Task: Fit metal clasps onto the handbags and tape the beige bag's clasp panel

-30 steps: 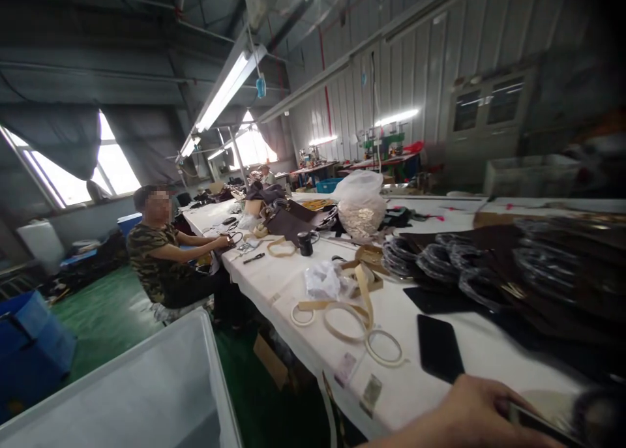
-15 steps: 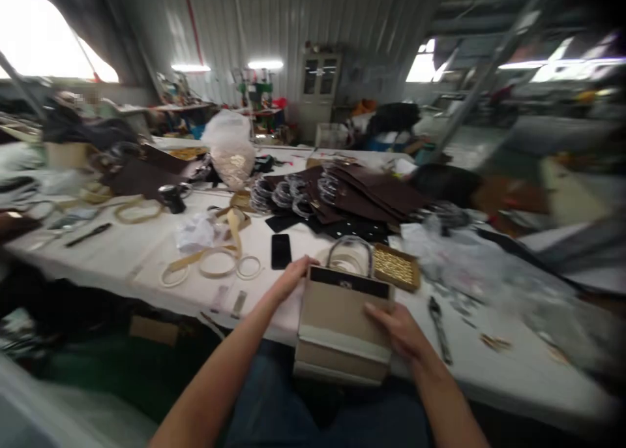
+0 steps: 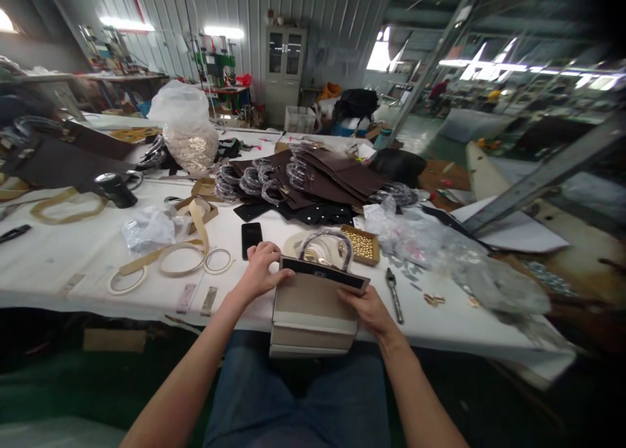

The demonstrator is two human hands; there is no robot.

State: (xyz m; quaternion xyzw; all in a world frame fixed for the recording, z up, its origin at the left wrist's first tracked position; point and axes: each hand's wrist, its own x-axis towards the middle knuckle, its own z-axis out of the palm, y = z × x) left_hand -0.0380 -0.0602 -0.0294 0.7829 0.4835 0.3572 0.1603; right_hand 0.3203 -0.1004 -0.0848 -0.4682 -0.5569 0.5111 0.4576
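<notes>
A beige handbag [image 3: 313,304] with a dark top band and a wrapped, arched handle [image 3: 325,236] rests at the table's front edge, just above my lap. My left hand [image 3: 264,272] grips its upper left corner, thumb on the front and fingers behind the rim. At the upper right side my right hand [image 3: 369,308] holds the bag, its thumb lying on the front face under the dark band and its other fingers mostly hidden. Beyond the left hand lies a black phone [image 3: 252,239]. Behind the handle are pale rolls of tape, partly covered.
A box of gold-coloured studs [image 3: 362,244] stands behind the bag. To the right lie a metal tool [image 3: 394,295] and crumpled clear plastic [image 3: 469,272]. Tape rolls [image 3: 182,259] lie left. Brown bag pieces [image 3: 332,174] with wrapped handles are heaped farther back, near a plastic sack [image 3: 188,135].
The view has swung to the right. My left hand has brought its thumb over the bag's front, and the bag's top edge has tilted, with the right hand nearer the upper corner.
</notes>
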